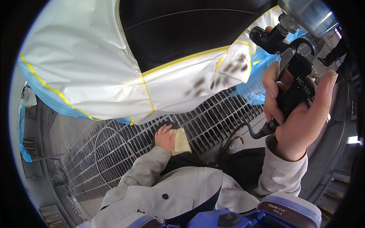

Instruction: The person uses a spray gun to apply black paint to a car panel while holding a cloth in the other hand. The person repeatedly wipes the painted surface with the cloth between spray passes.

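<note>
Raised at the right, my right hand (300,114) grips a black spray gun (294,85) by its handle. Its thumb sticks up, and the fingers wrap the front side. A clear cup (310,17) sits on the gun, cut off by the picture's edge. From the handle's base runs a dark hose (249,131). My left hand (164,137) rests low on my dark-clad knee, with a folded cream-yellow cloth (182,142) held by the thumb side. Ahead lies a glossy black panel (190,34), bordered by white masking sheet (80,60) and yellow tape (182,60).
Dark spray spots (201,85) mark the sheet's lower part. Blue plastic film (251,89) hangs beside it. Metal floor grating (213,117) lies below, with a thin hose loop (97,152) at left. Another person's leg (334,53) shows far right. A blue respirator (224,218) fills the bottom edge.
</note>
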Motion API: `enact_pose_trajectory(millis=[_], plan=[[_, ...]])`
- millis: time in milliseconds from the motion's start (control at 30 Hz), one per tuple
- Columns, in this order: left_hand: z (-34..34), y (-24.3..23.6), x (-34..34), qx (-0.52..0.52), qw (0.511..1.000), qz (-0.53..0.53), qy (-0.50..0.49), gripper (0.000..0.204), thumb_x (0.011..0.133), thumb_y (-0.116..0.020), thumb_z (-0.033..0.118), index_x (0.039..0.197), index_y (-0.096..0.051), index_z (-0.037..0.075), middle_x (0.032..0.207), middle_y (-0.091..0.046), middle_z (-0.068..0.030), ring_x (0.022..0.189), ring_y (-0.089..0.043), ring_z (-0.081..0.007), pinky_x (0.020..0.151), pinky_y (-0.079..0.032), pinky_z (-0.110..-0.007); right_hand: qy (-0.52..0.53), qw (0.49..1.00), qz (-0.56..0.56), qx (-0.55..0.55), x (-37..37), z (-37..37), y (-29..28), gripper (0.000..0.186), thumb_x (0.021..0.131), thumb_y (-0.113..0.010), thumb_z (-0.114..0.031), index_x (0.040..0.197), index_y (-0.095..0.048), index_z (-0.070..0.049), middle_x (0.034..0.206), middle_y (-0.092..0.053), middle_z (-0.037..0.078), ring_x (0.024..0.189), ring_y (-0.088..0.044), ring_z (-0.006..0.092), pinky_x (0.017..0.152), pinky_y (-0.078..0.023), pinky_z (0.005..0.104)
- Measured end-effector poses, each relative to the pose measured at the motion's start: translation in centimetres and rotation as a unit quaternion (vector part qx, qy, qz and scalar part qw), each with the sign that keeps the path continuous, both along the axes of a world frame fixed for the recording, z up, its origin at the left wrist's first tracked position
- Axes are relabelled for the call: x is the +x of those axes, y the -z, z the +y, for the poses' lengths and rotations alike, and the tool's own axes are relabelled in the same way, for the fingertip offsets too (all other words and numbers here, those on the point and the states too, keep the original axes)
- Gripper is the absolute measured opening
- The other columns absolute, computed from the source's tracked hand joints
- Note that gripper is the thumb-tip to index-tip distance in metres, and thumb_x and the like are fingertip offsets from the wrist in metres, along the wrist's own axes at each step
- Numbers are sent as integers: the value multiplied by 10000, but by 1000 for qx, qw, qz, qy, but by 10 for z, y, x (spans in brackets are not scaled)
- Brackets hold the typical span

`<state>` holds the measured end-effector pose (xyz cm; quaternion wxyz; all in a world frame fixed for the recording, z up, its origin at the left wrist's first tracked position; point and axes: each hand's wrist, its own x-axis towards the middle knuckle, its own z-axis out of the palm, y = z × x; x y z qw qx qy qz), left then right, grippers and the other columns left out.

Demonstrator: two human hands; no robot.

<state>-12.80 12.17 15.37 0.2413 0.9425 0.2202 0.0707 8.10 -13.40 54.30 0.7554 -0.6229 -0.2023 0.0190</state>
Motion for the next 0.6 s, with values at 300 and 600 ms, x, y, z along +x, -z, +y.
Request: enact_pose_trajectory(millis=[300,600], plan=[[-2,-2,2,0,1000,9,8,362,1063,-563,317,1219,-742,44,1439,-661,-71,1434,-509,-322,1192,-371,-499,-98,994,12,-42,1,-11,0,802,1111,-216,-685,1015,-571,28,676,-525,58,432,-319,82,438,-291,246],[-4,-1,3,-6,1000,9,-9,332,1059,-555,322,1142,-779,92,1442,-667,-57,1443,-503,-306,1202,-353,-507,-36,999,-13,-14,7,-18,4,815,1115,-206,-673,1148,-602,39,715,-535,64,456,-337,78,450,-318,248]])
